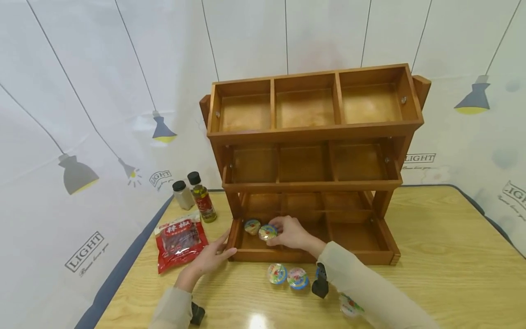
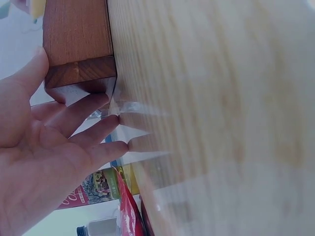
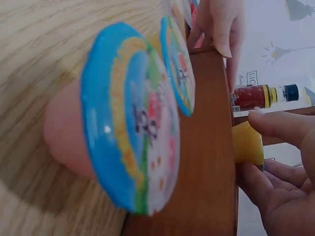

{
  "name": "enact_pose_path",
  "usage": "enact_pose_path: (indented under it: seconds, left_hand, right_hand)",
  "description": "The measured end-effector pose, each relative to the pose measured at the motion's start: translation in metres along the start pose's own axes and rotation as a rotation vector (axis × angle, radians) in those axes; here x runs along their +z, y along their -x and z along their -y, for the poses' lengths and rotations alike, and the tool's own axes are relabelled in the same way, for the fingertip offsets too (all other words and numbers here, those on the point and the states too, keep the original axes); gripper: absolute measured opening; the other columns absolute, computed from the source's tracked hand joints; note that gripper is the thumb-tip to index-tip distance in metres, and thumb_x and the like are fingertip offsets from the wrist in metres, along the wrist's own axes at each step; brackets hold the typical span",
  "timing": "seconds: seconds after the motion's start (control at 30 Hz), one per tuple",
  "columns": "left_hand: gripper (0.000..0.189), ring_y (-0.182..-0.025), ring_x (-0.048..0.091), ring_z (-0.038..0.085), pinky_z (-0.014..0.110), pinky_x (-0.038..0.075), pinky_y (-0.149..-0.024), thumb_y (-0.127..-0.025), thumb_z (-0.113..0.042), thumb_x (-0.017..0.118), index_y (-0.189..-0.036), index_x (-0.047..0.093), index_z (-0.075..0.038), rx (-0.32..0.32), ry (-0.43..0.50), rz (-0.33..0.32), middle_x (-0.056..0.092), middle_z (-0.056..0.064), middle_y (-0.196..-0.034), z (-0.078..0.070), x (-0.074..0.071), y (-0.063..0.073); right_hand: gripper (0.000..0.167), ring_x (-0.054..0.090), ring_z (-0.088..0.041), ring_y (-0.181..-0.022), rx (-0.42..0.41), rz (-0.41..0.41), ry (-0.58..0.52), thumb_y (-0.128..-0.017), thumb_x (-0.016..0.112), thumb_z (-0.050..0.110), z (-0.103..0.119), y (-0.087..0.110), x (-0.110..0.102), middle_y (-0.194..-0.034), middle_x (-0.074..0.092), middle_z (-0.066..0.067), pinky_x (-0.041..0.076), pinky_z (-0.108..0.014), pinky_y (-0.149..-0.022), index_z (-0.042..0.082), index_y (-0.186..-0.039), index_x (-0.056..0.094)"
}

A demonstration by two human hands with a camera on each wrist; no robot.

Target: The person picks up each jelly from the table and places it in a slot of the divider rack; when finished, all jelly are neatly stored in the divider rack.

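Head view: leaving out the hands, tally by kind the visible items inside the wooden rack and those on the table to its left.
Lidded cups: 2, one held by the right hand
Jar: 1
Bottle: 1
Red bag: 1
Total: 5

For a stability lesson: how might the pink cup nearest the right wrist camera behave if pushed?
The pink cup might tip easily, its body narrowing below a wider lid. Knocked over, it could roll, the lid being round. Its glossy lid may be slippery.
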State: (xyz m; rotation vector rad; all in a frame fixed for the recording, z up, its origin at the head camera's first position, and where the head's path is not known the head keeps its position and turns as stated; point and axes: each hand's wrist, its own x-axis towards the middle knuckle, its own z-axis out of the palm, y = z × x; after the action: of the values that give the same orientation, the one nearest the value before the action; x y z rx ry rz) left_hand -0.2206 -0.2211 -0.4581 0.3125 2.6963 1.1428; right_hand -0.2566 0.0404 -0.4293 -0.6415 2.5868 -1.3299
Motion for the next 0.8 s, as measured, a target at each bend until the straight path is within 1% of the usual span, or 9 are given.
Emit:
enact_pose_path:
  seconds: [0.13, 0.3, 0.4, 0.5, 0.67, 0.8]
  left_hand:
    - [0.068, -0.118, 0.048, 0.033, 0.048, 0.033, -0.099, -0.087, -0.038, 0.053, -0.143, 0.020, -0.018, -0.011, 0.007, -0.010, 0.049, 0.019, -0.128, -0.001, 0.000, 0.001]
    - [0.068, -0.118, 0.048, 0.033, 0.049, 0.033, -0.099, -0.087, -0.037, 0.053, -0.143, 0.020, -0.016, -0.003, 0.008, -0.015, 0.047, 0.020, -0.131, -0.001, 0.001, 0.002]
    - [0.068, -0.117, 0.048, 0.033, 0.048, 0.034, -0.098, -0.087, -0.037, 0.053, -0.143, 0.020, -0.015, -0.001, 0.010, -0.014, 0.048, 0.021, -0.129, -0.001, 0.002, 0.002]
    - [0.068, -0.117, 0.048, 0.034, 0.049, 0.034, -0.098, -0.087, -0.037, 0.052, -0.143, 0.020, -0.014, 0.005, 0.011, -0.012, 0.048, 0.021, -0.129, -0.002, 0.001, 0.002]
    - [0.068, -0.117, 0.049, 0.033, 0.049, 0.034, -0.098, -0.087, -0.038, 0.052, -0.143, 0.020, -0.014, 0.012, 0.006, -0.009, 0.049, 0.021, -0.128, -0.003, 0.000, 0.002]
    - [0.069, -0.117, 0.049, 0.033, 0.049, 0.034, -0.099, -0.087, -0.039, 0.052, -0.143, 0.020, -0.014, 0.009, 0.004, -0.010, 0.047, 0.021, -0.129, -0.002, 0.000, 0.002]
  right_hand:
    - [0.048, 0.061, -0.023, -0.090, -0.025, 0.038, 0.027, -0.069, 0.075, 0.015, 0.003, -0.003, 0.007, -0.101, 0.064, -0.012, 0.050, -0.033, -0.076, -0.002, -0.111, 0.057]
    - [0.046, 0.060, -0.017, -0.081, -0.041, 0.070, 0.079, -0.069, 0.074, 0.013, 0.004, -0.008, 0.016, -0.095, 0.065, -0.010, 0.049, -0.029, -0.071, -0.002, -0.110, 0.057]
    - [0.044, 0.058, -0.014, -0.077, -0.044, 0.097, 0.114, -0.070, 0.073, 0.012, 0.003, -0.012, 0.020, -0.093, 0.065, -0.009, 0.048, -0.027, -0.068, -0.002, -0.109, 0.058]
    - [0.042, 0.057, -0.014, -0.075, -0.049, 0.131, 0.147, -0.070, 0.072, 0.011, 0.004, -0.016, 0.020, -0.091, 0.065, -0.009, 0.048, -0.027, -0.067, -0.002, -0.108, 0.059]
    - [0.037, 0.055, -0.014, -0.071, -0.055, 0.193, 0.211, -0.068, 0.070, 0.007, 0.007, -0.021, 0.016, -0.085, 0.064, -0.008, 0.046, -0.025, -0.062, -0.004, -0.102, 0.061]
    - [0.032, 0.052, -0.014, -0.068, -0.051, 0.221, 0.265, -0.068, 0.069, 0.006, 0.011, -0.023, 0.016, -0.082, 0.063, -0.007, 0.044, -0.024, -0.060, -0.004, -0.098, 0.063]
